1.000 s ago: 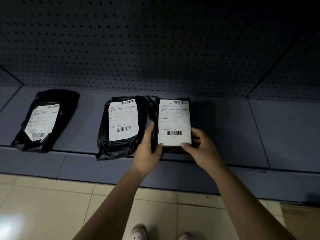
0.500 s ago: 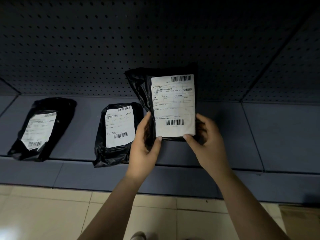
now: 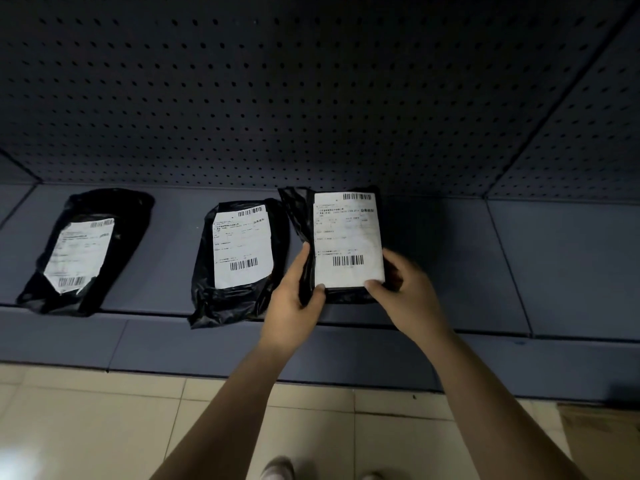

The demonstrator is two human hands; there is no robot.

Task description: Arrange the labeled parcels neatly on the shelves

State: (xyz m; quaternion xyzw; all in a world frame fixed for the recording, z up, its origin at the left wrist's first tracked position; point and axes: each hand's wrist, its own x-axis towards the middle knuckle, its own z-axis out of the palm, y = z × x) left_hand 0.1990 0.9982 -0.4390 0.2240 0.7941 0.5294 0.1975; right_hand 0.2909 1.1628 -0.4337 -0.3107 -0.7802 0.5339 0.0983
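Both hands are on one parcel. My left hand (image 3: 294,303) grips the held parcel (image 3: 348,237) at its lower left, thumb on the label corner and fingers curled round the black wrap at the side. My right hand (image 3: 412,296) pinches the lower right corner, thumb on the label and the other fingers behind (mostly hidden, a bit blurred).

The held parcel is just right of the middle parcel (image 3: 242,251), label facing me with the barcode at the bottom. Its loose black flap reaches toward the middle parcel's right edge; I can't tell if they touch. I also can't tell if the held parcel sits on the shelf (image 3: 519,265) or hangs just above it.

The middle parcel lies flat on the shelf, label up, its lower left corner hanging over the front edge. The left parcel (image 3: 83,251) is well left of the middle parcel, flat and tilted, label up.

The dark pegboard (image 3: 311,98) stands behind the middle parcel. Pale floor tiles (image 3: 104,427) are in front of and below it. A cardboard piece (image 3: 602,441) lies far right of it on the floor, and my shoe tips (image 3: 277,471) show at the bottom edge.
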